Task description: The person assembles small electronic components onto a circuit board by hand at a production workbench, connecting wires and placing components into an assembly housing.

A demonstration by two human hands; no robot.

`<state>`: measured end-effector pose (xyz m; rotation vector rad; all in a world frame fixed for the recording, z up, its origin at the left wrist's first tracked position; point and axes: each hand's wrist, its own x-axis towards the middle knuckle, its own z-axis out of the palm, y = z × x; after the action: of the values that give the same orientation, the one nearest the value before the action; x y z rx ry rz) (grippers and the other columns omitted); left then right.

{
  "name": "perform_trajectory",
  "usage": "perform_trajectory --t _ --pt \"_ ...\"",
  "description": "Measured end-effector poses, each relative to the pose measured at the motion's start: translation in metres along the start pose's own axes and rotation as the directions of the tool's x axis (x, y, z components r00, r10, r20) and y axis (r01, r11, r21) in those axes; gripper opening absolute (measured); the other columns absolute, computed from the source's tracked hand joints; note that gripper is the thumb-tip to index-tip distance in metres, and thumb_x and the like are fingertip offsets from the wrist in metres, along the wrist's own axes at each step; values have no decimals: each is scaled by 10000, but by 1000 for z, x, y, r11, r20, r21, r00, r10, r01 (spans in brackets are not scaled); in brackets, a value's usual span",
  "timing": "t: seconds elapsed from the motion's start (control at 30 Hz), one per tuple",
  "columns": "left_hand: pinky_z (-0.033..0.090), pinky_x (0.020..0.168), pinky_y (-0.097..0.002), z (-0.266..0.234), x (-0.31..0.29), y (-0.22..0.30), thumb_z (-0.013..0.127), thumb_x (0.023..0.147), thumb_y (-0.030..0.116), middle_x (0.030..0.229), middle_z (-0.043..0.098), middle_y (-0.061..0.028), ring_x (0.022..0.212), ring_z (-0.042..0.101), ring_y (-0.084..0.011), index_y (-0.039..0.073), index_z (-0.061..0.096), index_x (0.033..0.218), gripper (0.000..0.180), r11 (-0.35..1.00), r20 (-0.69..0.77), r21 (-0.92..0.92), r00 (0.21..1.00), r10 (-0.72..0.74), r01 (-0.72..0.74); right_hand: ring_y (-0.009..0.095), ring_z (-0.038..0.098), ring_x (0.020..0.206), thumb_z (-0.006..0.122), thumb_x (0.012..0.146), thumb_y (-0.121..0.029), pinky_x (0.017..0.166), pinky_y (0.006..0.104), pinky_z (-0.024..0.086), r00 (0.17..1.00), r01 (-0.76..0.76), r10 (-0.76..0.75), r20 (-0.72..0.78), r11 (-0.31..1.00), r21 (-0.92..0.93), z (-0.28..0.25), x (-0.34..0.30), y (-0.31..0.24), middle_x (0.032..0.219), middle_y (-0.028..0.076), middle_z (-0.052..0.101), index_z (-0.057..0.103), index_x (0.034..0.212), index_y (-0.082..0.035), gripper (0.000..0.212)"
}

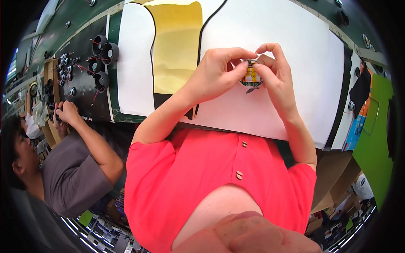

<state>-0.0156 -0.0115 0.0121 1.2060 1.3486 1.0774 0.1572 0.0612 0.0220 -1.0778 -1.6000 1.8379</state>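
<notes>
Over the white work surface I hold a small round green circuit board (244,83) with a yellow-wrapped battery (252,75) on it. My left hand (216,72) grips its left side, the thumb pressed at the upper edge and the index finger arched above. On the other side my right hand (276,78) is closed on the board, thumb against the battery's top and index finger bent over. A short dark piece (252,90) sticks out below the board. Fingertips hide the upper rim.
A yellow sheet (177,50) lies left of my hands, with black cables (201,42) beside it. Farther left, a black mat (80,95) carries dark round housings (100,63) with red wires and several small speakers (64,67). A co-worker (76,177) in grey works there. Orange-and-blue packaging (356,126) sits at right.
</notes>
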Motion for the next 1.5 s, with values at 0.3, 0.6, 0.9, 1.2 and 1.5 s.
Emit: perform_trajectory --t 0.3,0.6,0.9,1.2,1.5 --pt "585 718 -297 -12 -4 -1 603 993 55 1024 736 -122 820 715 -158 -20 657 1272 294 955 -148 252 969 196 -155 47 595 745 565 965 -81 613 195 437 994 3 1 106 999 -37 -5 32 -6 846 16 693 556 1171 -39 210" --pt "511 645 -288 -115 -107 29 688 931 55 936 706 -83 741 655 -193 22 740 1023 110 815 -254 565 967 23 129 123 575 762 705 966 -284 672 264 471 935 294 -353 -33 825 -482 -102 271 -19 912 52 700 681 1226 -36 360" --pt "532 837 -368 -88 -130 -3 754 831 14 1018 642 -112 967 648 -299 21 707 1020 195 763 -243 636 968 55 116 341 591 1154 675 936 -303 1012 444 460 750 150 -653 103 17 -989 -115 373 -2 1196 175 663 694 1246 -84 380" --pt "519 791 -377 -84 -130 -10 753 812 15 934 631 -89 913 628 -297 26 673 934 146 761 -136 647 974 181 -51 404 504 1253 704 893 -232 1054 471 426 710 641 -556 434 252 -725 47 277 -45 1253 222 589 601 1307 -18 477" --pt "539 787 -364 -91 -127 -12 719 836 5 891 641 -79 884 646 -262 22 641 883 93 816 -146 579 984 104 0 392 512 1172 712 892 -301 1012 487 422 783 543 -498 374 253 -801 85 290 -41 1140 195 596 660 1160 -27 386"
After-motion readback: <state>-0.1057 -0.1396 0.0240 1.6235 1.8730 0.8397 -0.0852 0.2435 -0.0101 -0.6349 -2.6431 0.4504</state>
